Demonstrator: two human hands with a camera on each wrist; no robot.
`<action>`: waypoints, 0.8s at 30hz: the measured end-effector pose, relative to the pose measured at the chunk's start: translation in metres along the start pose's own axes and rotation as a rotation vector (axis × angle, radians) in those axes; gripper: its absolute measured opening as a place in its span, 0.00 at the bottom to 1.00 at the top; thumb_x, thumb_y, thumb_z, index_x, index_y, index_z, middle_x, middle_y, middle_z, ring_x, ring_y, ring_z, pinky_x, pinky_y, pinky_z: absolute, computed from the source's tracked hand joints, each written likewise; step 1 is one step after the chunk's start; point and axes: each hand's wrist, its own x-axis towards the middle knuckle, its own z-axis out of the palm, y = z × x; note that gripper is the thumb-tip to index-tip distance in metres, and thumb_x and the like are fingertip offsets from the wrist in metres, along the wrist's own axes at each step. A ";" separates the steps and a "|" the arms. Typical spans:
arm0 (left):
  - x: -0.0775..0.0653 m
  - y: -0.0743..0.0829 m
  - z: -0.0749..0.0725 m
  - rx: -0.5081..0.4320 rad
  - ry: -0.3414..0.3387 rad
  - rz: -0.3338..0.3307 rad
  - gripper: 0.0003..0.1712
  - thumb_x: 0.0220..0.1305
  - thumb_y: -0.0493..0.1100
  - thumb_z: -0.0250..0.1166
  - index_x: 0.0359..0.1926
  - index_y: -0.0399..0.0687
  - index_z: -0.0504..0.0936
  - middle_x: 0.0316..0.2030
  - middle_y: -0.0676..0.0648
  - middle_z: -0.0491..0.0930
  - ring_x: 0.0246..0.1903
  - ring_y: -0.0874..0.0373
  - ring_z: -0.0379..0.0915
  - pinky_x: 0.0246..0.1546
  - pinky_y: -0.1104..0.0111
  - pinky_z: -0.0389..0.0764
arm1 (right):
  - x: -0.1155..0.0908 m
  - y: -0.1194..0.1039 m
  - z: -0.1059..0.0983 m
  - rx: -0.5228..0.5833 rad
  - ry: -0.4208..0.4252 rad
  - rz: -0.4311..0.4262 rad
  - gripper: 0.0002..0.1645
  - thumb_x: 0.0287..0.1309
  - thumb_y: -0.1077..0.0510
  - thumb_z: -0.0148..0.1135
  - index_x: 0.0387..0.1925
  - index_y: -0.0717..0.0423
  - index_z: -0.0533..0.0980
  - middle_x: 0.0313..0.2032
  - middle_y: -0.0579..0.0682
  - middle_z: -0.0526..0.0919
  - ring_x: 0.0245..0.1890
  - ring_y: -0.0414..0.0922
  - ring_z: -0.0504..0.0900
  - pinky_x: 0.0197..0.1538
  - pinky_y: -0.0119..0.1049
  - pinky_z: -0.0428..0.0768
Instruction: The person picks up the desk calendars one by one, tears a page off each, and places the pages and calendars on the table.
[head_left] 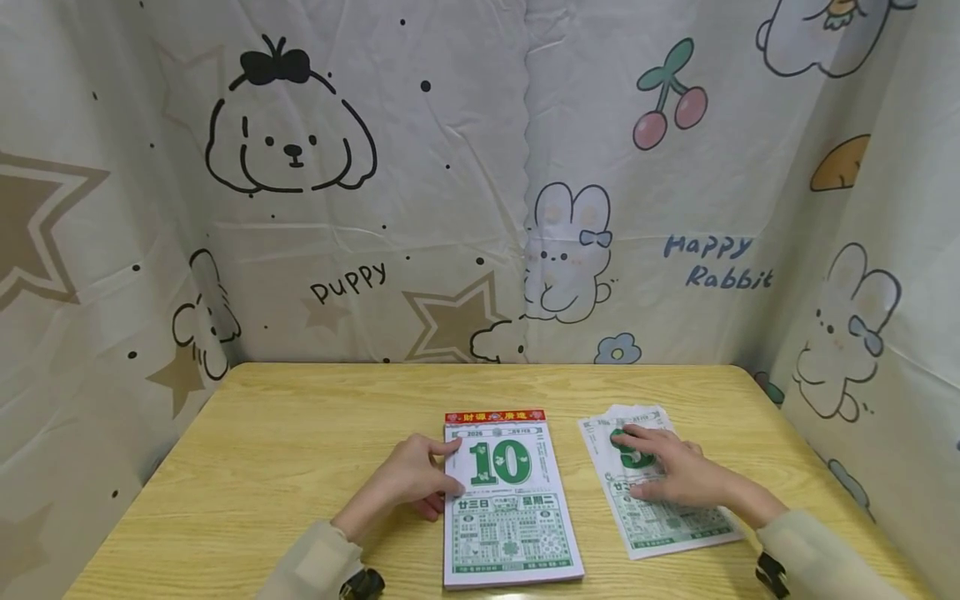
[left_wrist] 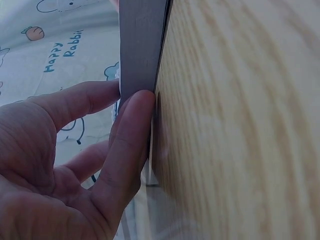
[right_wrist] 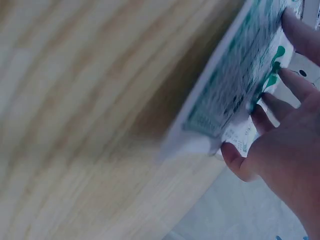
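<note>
A tear-off calendar (head_left: pixel 510 533) with a red header strip and a large green 10 lies on the wooden table. My left hand (head_left: pixel 420 475) holds it at its left edge; in the left wrist view the fingers (left_wrist: pixel 132 117) pinch the thick side of the pad. To the right lie several loose calendar sheets (head_left: pixel 645 521), slightly fanned at the top, with a green numeral partly covered. Spread fingers of my right hand (head_left: pixel 678 471) rest on them. The right wrist view shows those fingertips (right_wrist: pixel 267 100) on the printed paper, its near edge lifted off the wood.
The light wooden table (head_left: pixel 315 425) has rounded far corners. A pale curtain (head_left: pixel 450 217) printed with a puppy, rabbits, cherries and stars hangs behind it and on both sides.
</note>
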 end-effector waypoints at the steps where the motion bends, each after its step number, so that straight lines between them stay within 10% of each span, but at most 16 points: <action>1: 0.000 0.000 0.000 -0.001 -0.002 0.006 0.41 0.58 0.34 0.80 0.72 0.42 0.76 0.27 0.41 0.83 0.18 0.53 0.83 0.21 0.62 0.89 | 0.000 0.001 0.000 -0.010 -0.008 0.005 0.49 0.58 0.38 0.76 0.76 0.50 0.71 0.77 0.67 0.62 0.72 0.74 0.60 0.57 0.82 0.59; 9: 0.001 0.000 0.000 -0.007 -0.008 0.009 0.41 0.58 0.35 0.80 0.72 0.42 0.76 0.28 0.41 0.83 0.18 0.54 0.83 0.21 0.62 0.88 | 0.008 0.002 -0.005 -0.086 -0.100 0.028 0.67 0.42 0.26 0.80 0.80 0.44 0.64 0.80 0.67 0.53 0.70 0.75 0.54 0.55 0.79 0.57; 24: 0.000 0.000 0.000 -0.009 -0.003 0.001 0.41 0.58 0.34 0.80 0.72 0.41 0.76 0.28 0.41 0.83 0.18 0.53 0.83 0.21 0.62 0.89 | 0.017 -0.008 -0.017 -0.078 -0.096 -0.004 0.73 0.37 0.31 0.86 0.81 0.49 0.61 0.80 0.70 0.51 0.75 0.79 0.46 0.63 0.89 0.45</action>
